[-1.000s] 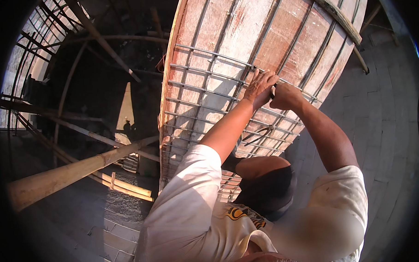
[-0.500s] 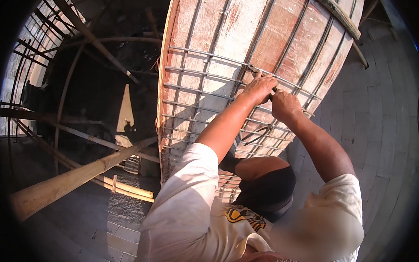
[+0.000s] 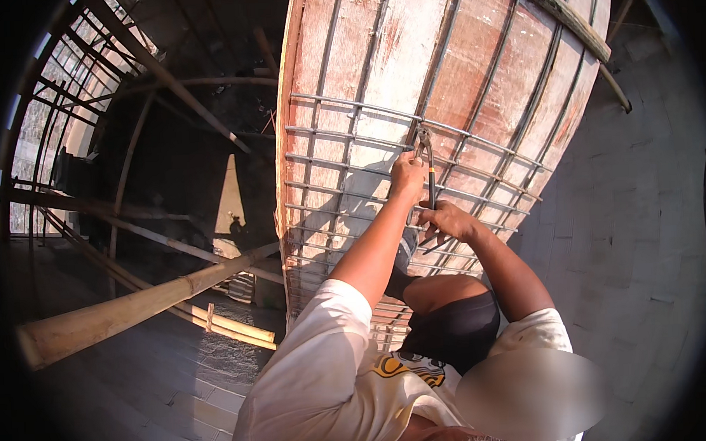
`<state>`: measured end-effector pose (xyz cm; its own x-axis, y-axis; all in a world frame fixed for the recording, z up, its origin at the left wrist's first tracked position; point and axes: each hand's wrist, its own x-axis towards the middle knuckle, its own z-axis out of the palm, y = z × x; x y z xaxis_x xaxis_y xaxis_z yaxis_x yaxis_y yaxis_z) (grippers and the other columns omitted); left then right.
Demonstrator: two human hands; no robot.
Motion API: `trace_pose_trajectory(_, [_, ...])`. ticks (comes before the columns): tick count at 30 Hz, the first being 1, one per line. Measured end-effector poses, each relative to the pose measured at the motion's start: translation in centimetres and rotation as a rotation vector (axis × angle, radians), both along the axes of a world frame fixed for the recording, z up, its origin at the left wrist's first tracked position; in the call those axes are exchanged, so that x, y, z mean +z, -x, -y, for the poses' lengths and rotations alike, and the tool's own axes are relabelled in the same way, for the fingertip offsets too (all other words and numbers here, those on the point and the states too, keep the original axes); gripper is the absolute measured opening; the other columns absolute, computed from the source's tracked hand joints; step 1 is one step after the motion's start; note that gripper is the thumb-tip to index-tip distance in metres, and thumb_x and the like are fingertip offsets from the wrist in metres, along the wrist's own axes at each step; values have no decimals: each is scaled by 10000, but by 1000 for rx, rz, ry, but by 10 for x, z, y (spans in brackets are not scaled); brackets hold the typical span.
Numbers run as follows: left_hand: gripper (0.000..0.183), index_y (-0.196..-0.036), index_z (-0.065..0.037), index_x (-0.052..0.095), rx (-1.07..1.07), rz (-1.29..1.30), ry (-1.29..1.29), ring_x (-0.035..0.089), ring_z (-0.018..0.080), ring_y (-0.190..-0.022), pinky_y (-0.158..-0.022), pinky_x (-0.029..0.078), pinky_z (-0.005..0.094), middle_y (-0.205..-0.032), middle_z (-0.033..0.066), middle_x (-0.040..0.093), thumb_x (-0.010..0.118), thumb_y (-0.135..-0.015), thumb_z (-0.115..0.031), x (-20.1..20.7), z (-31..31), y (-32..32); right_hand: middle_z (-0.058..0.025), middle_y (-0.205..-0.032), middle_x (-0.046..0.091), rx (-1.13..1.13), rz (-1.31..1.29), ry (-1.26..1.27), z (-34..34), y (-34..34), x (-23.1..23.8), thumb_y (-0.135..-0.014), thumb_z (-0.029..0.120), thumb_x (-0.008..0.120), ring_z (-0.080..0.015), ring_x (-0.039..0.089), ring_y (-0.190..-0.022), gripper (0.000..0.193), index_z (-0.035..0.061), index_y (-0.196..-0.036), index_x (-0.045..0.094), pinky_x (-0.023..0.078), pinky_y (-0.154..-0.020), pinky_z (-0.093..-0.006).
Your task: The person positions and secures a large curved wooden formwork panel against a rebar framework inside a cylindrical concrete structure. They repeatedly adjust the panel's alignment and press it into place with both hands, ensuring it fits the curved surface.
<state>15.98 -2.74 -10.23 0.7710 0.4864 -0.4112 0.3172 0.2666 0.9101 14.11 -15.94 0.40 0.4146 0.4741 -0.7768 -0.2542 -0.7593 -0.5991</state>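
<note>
A pair of pincers (image 3: 430, 169) has its jaws at a crossing of steel bars on a sloping board panel (image 3: 405, 44). My left hand (image 3: 407, 177) is closed just below the jaws, seemingly around one handle; its fingertips are partly hidden. Lower down, my right hand (image 3: 449, 220) is closed at the end of the other handle, which runs nearly straight down. Thin crosswise bars (image 3: 350, 135) lie over long lengthwise bars (image 3: 491, 52) to form a grid. Whether the jaws grip tie wire is too small to tell.
A wooden pole (image 3: 564, 19) lies across the panel's upper right. Left of the panel, a thick bamboo pole (image 3: 138, 306) and thinner scaffold poles (image 3: 126, 166) cross a dark drop. Grey block paving (image 3: 617, 211) lies to the right. My bent knee (image 3: 449, 291) is under my arms.
My right hand has moved down and left, and the pincers now hang more upright with their handles apart. My left hand has shifted slightly left and down. The whole view has shifted a little.
</note>
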Motion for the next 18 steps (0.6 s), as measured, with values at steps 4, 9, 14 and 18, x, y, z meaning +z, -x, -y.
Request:
trace_pose_trajectory(4, [219,-1076,-5,600,-115,146,-416,674,302,-828,-714,522,398,-912,179,682,536,-957,-178,5,-5,30,-98,-966,654,-4,51,-142,10,8,-28,-893,297,631,-177,654,-830,719,-40,-1465,354,545,-604,-285])
trace_pose_trajectory(9, [244,-985,24,577,-332,113,-236,658,219,-721,-630,513,354,-831,122,677,496,-998,-205,42,-2,66,-50,-918,638,-472,-27,-553,19,-4,-70,-955,322,633,-122,596,-751,519,3,-1345,510,448,-652,-266])
trace_pose_trajectory(14, [304,-1055,2,609,92,118,-250,503,100,-597,-534,407,272,-690,20,536,433,-1032,-245,18,-38,72,-50,-827,655,-542,290,-498,26,-8,-46,-992,342,583,-102,590,-690,434,-26,-1220,611,424,-632,-257])
trace_pose_trajectory(18, [330,-1014,-17,633,-31,53,-405,405,94,-590,-548,352,284,-626,-19,407,446,-1032,-288,26,-90,106,-55,-775,672,-723,686,-463,22,-50,-4,-993,350,579,-109,587,-655,354,11,-975,680,455,-585,-282])
